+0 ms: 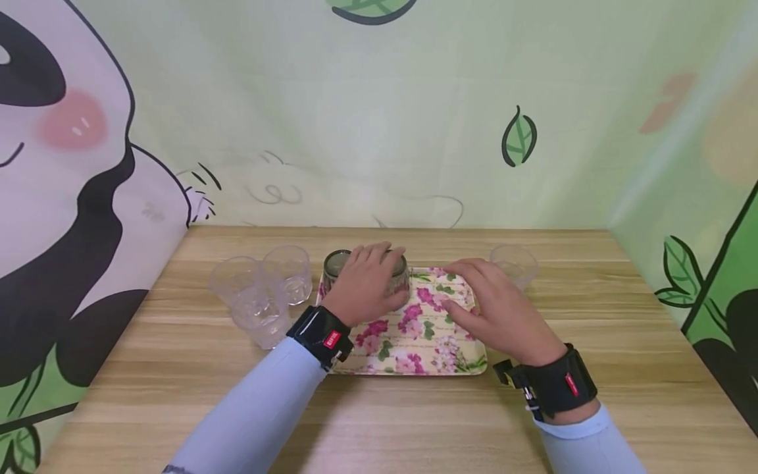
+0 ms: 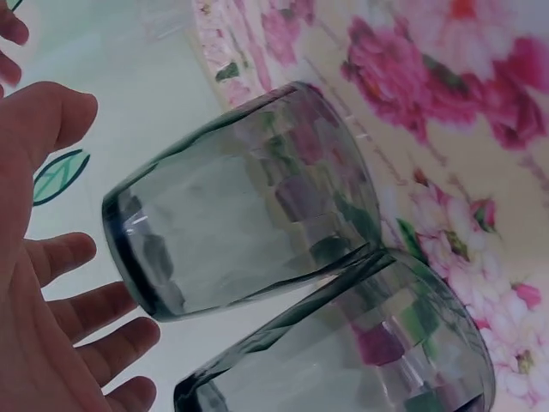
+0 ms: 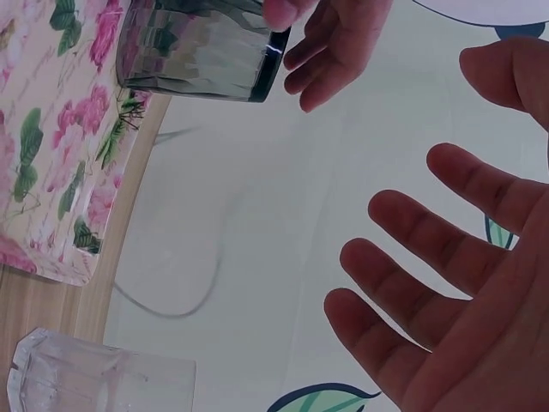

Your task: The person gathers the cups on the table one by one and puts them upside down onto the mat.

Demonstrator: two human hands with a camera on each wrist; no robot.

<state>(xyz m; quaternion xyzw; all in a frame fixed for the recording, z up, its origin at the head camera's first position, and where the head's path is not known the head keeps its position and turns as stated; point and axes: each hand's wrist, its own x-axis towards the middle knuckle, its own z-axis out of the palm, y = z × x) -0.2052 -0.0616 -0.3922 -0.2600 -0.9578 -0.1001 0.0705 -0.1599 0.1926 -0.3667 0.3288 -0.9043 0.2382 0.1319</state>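
Two grey tinted glasses stand upside down, side by side, on the left part of a floral tray (image 1: pixel 438 336). In the head view the left hand (image 1: pixel 368 283) is over them, covering much of the right glass (image 1: pixel 401 273); the left glass (image 1: pixel 336 262) shows beside it. The left wrist view shows straightish, spread fingers (image 2: pixel 116 343) close to the upturned base of one tinted glass (image 2: pixel 249 206); whether they touch it I cannot tell. Over the tray's right edge the right hand (image 1: pixel 503 309) is spread, holding nothing.
Several clear plastic cups (image 1: pixel 287 263) stand upright left of the tray. Another clear cup (image 1: pixel 514 260) is behind the right hand, beyond the tray's right side. The wooden table (image 1: pixel 414 421) ends at a printed cloth backdrop (image 1: pixel 379 131).
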